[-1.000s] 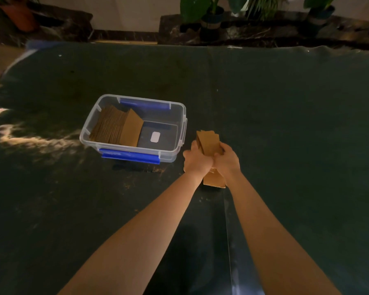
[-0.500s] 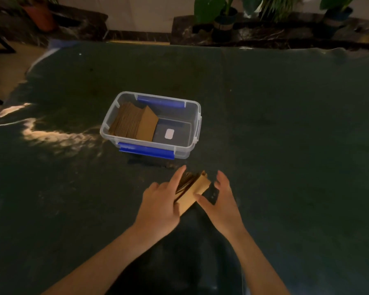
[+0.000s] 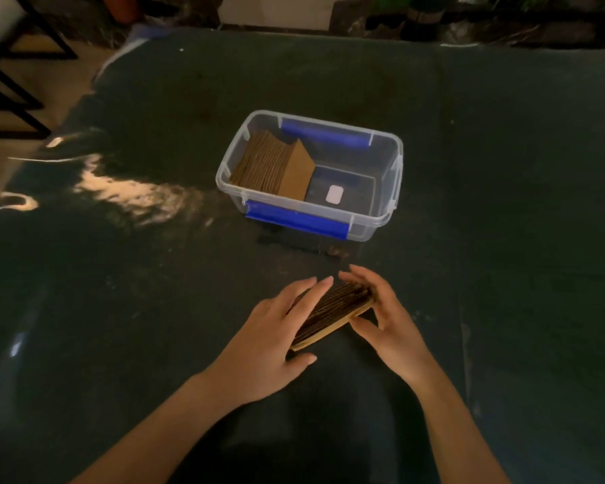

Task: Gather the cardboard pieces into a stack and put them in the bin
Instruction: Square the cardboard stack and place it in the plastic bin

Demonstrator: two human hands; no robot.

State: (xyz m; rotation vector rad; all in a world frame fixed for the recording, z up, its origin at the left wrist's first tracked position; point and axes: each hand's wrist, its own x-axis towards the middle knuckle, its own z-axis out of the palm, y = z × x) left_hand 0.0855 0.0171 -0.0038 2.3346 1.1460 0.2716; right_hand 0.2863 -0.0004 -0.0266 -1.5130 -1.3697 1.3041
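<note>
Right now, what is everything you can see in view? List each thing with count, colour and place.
bin: one, clear plastic with blue latches, centre of the table beyond the hands.
cardboard in the bin: one leaning row, brown, in the bin's left half; count too fine to tell.
white label: one, on the bin's floor, right of the cardboard.
held cardboard stack: one stack, brown, on edge between both hands, near the table surface.
table: one, dark cover, fills the view.
chair frame: black, far left, partly cut off.
potted plants: dark, along the far edge; number unclear.
left hand: on the stack's left side.
right hand: on the stack's right side.
</note>
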